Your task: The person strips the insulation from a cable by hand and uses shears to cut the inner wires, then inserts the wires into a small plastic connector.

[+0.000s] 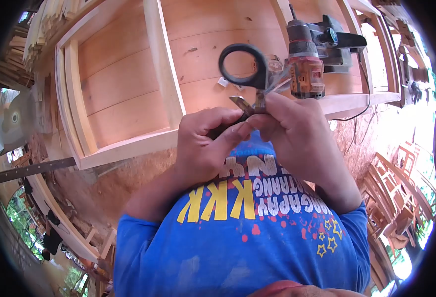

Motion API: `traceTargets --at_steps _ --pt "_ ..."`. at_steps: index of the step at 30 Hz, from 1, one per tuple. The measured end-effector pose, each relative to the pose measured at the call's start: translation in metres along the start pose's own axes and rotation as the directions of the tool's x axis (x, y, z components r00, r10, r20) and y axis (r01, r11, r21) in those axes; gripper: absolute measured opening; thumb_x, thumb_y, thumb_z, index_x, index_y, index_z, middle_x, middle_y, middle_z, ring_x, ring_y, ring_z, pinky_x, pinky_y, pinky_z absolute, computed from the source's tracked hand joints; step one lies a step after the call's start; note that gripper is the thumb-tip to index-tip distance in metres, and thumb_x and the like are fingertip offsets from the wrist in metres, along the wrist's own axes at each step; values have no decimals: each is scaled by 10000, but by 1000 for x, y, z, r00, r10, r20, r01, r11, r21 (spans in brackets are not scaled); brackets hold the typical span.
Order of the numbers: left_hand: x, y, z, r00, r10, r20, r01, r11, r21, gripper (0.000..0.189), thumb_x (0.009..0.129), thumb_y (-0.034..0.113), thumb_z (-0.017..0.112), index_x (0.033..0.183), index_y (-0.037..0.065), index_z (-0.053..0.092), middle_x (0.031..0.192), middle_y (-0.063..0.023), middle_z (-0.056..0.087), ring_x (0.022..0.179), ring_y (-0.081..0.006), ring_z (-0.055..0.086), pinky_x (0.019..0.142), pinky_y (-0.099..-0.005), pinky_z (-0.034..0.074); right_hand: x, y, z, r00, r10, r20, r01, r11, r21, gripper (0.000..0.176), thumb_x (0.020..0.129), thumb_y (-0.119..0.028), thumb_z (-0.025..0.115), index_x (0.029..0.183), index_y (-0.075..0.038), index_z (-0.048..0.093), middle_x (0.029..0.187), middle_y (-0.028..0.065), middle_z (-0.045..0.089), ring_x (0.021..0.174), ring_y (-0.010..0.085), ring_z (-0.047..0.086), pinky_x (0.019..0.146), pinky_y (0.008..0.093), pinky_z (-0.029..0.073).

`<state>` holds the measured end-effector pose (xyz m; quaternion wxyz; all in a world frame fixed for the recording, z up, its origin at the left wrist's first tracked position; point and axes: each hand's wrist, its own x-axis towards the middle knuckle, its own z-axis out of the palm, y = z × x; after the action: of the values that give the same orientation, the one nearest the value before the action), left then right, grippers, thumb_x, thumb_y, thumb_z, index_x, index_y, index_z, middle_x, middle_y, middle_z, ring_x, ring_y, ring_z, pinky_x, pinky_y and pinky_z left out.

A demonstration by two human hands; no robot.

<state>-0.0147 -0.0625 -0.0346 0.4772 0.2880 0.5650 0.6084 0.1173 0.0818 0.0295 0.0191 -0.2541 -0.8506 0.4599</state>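
Note:
Both hands meet in front of my chest, just over the near edge of a wooden frame. My right hand (297, 131) pinches a pair of scissors (260, 99) near the blades, with a black ring handle sticking up and away from me. In my left hand (205, 141), fingers and thumb are closed round a dark piece with a short, angled metal tip (240, 103). I cannot tell whether this piece belongs to the scissors. The two hands' fingertips come together at the metal, hiding part of it.
A red and black cordless drill (305, 64) and a dark power tool (339, 44) lie inside the wooden frame (163, 64), beyond my right hand. A black cord (356, 114) hangs over its near edge. Stacked wooden pieces (401, 198) stand at the right.

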Motion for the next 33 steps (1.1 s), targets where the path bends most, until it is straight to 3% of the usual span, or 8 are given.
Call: traceTargets --at_steps 3,6,9,14,16,17,22,33 --pt "-1 9 8 991 -71 -115 48 979 -197 226 927 89 724 1097 -59 706 873 -76 720 782 -100 660 702 -238 529 -5 1 -2 991 -39 -131 53 992 111 93 876 -26 655 902 -19 566 721 191 609 681 413 623 580 478 461" --pt "-5 17 0 989 -115 -98 98 982 -162 268 931 90 720 1147 -65 689 921 -85 719 815 -107 665 728 -236 535 -10 -1 -4 977 -89 -193 89 996 -10 132 873 -17 660 1000 -12 627 754 176 612 696 382 627 591 459 473" --pt "-6 7 -3 994 -25 -102 9 989 -151 283 930 86 720 1165 -66 680 965 -99 719 872 -119 679 762 -251 552 -16 -9 -8 978 -183 -99 171 978 -120 301 833 -3 682 1132 -19 653 819 146 618 733 338 641 613 422 501" --pt "-6 2 -2 985 30 -170 -49 993 -104 272 915 78 732 1143 -62 680 1002 -119 711 945 -161 695 847 -286 570 -18 2 7 902 -410 -135 375 899 -225 454 741 27 716 1189 -30 662 890 108 611 764 279 633 651 376 538" --pt "-5 7 -2 987 -16 -160 -17 980 -200 276 912 70 731 1148 -59 674 1016 -121 712 948 -162 697 847 -288 568 -17 3 9 900 -406 -159 369 903 -221 433 750 22 721 1177 -26 668 874 107 602 758 278 630 642 374 531" --pt "-5 1 -6 991 61 -122 -91 963 -255 279 921 51 713 1173 -53 652 1039 -124 710 950 -163 699 846 -298 568 -17 3 10 900 -400 -171 362 907 -216 421 756 20 723 1171 -24 671 866 106 598 755 277 629 638 373 527" --pt "-8 -7 -5 973 138 -183 -153 985 -75 252 939 33 683 1175 -41 634 1035 -126 704 954 -173 703 846 -304 565 -16 2 13 918 -342 -199 321 938 -134 375 795 18 728 1164 -17 672 849 111 583 724 273 620 606 372 505" --pt "-9 -11 -6 965 157 -208 -193 967 -166 227 930 4 681 1154 -16 649 1026 -100 699 939 -162 689 838 -303 554 -15 5 18 908 -358 -218 354 933 -57 379 798 36 724 1170 -6 664 842 111 568 708 262 611 580 362 500"
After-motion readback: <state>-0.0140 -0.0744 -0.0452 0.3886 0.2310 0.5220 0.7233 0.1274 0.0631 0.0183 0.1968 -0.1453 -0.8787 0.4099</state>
